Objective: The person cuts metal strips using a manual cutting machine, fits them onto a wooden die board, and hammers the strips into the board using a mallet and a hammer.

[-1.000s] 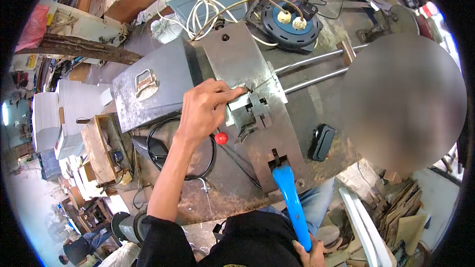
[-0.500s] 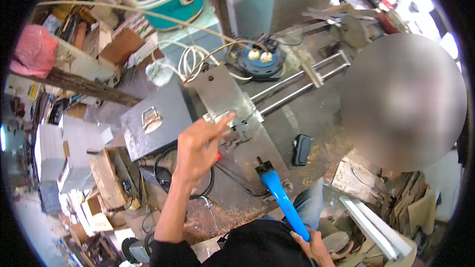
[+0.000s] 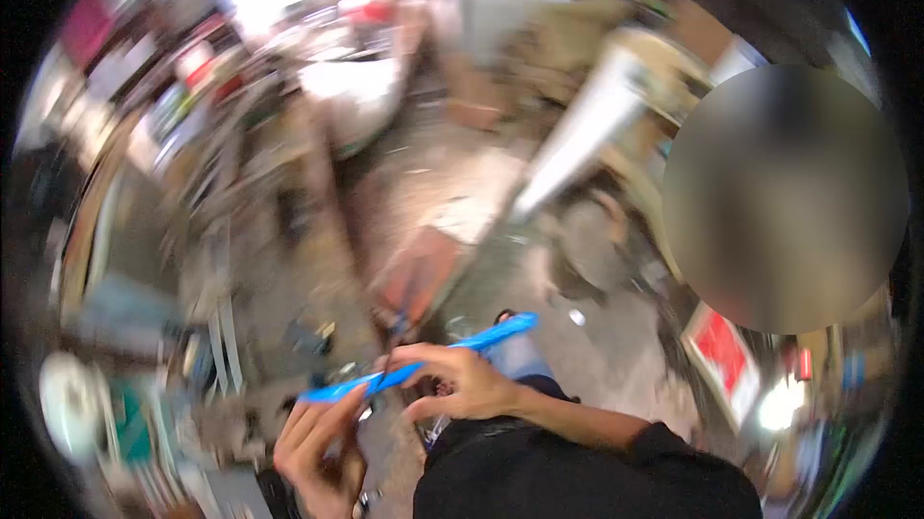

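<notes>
Seems to meet the blue bar (image 3: 500, 331), slanting up rightward, near its lower end with the left hand (image 3: 322, 450) and mid-length with the loosely curled right hand (image 3: 469, 386), too blurred to tell a firm grip in either.

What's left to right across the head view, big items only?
White-and-teal object → left hand → right hand → white beam → red-and-white panel → bright light.
</notes>
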### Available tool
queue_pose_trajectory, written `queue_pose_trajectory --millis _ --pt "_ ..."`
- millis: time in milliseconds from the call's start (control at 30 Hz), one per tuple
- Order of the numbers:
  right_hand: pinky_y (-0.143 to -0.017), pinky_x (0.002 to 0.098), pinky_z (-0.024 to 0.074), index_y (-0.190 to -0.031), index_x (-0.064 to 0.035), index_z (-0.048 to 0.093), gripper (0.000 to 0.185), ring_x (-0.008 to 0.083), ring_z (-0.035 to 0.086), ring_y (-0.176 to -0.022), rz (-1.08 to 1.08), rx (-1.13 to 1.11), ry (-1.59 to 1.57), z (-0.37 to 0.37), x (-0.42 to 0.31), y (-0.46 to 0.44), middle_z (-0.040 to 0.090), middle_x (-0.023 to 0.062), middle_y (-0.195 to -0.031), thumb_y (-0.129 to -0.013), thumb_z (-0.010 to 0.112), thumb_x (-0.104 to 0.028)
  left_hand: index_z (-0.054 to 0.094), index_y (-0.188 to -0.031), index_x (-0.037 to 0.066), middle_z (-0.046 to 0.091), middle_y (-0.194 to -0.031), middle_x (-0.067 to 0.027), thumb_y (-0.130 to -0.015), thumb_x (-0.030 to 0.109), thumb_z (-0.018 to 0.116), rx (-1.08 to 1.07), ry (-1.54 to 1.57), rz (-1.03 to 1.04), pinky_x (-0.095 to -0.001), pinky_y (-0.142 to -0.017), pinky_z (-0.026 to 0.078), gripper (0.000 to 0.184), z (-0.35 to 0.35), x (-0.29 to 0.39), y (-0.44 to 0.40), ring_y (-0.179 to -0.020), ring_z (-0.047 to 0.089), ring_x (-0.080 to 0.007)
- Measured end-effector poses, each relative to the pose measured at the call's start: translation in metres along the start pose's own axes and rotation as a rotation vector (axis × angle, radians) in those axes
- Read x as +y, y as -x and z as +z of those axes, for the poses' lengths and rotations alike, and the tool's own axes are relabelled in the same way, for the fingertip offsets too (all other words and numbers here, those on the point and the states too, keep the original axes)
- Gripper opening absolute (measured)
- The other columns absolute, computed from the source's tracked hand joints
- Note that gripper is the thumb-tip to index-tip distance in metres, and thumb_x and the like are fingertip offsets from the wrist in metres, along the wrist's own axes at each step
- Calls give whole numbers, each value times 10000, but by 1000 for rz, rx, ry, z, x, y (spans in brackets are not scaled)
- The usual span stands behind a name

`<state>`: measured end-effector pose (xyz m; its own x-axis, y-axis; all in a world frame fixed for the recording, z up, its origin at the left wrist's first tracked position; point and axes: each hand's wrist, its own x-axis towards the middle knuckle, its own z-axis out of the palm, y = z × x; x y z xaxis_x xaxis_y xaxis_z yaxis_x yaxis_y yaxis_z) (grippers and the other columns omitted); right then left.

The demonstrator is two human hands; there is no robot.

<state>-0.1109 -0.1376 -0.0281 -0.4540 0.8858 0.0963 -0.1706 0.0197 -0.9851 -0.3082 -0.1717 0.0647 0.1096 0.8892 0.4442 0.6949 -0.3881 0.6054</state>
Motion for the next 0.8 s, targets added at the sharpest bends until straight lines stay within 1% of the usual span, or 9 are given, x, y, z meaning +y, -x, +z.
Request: queue_pose_trajectory --millis 100,133,200,300,367,500,533,633,800 --pt "-780 278 536 -1122 -1 633 400 109 646 -895 -257 219 -368 -23 2 39 682 59 -1012 -845 826 -215 725 -944 -54 692 -775 -101 -808 3 727 -66 300 -299 -260 -686 499 148 49 67 -1 -782 640 -136" --pt "-735 256 505 -1035 -3 637 296 94 628 -867 -214 272 -219 -44 -11 62 672 39 -966 -850 814 -151 595 -1314 94 682 -862 -44 -882 -8 735 -183 346 -91 -193 -621 463 465 68 39 6 -732 594 -83" --pt "-658 226 444 -864 -15 619 193 54 583 -791 -211 375 -267 -73 -20 103 644 2 -844 -855 800 -81 601 -1280 38 696 -887 -51 -853 -13 766 -344 441 -112 -212 -578 445 460 99 67 1 -714 601 -76" --pt "-638 230 443 -876 -23 628 179 49 581 -778 -248 668 -249 -112 -26 199 643 -5 -842 -861 794 -88 611 -1282 80 721 -975 -79 -877 74 783 -672 411 218 -207 -658 492 440 169 133 1 -766 652 -129" --pt "-640 241 442 -881 -23 629 167 52 582 -785 -262 825 -225 -129 -26 270 645 -7 -854 -871 782 -91 705 -909 -57 688 -787 -115 -840 20 724 -856 450 123 -258 -693 508 106 219 181 20 -770 648 -140" --pt "-730 252 508 -938 -17 670 163 73 620 -826 -159 1267 -167 -159 11 417 670 3 -873 -870 784 -110 707 -916 -30 708 -827 -112 -792 -76 683 -1155 473 485 -277 -657 525 134 339 263 69 -725 656 -143" --pt "-738 237 527 -948 -11 667 141 80 651 -857 -70 1353 -93 -168 19 453 688 17 -902 -877 770 -77 719 -925 -9 708 -843 -137 -793 -71 686 -1213 463 492 -315 -677 529 150 363 295 86 -759 672 -225" --pt "-782 239 561 -997 -10 690 179 87 681 -901 -304 1519 -460 -197 37 548 722 34 -925 -868 783 -92 733 -941 13 707 -853 -151 -795 -62 690 -1271 435 654 -361 -693 534 169 447 374 145 -787 687 -305" --pt "-700 245 539 -974 -7 726 150 83 663 -810 204 1933 -100 -210 75 698 731 34 -873 -862 780 -92 749 -968 30 697 -847 -129 -792 -77 674 -1210 535 1023 -386 -675 529 220 566 449 231 -791 680 -294"
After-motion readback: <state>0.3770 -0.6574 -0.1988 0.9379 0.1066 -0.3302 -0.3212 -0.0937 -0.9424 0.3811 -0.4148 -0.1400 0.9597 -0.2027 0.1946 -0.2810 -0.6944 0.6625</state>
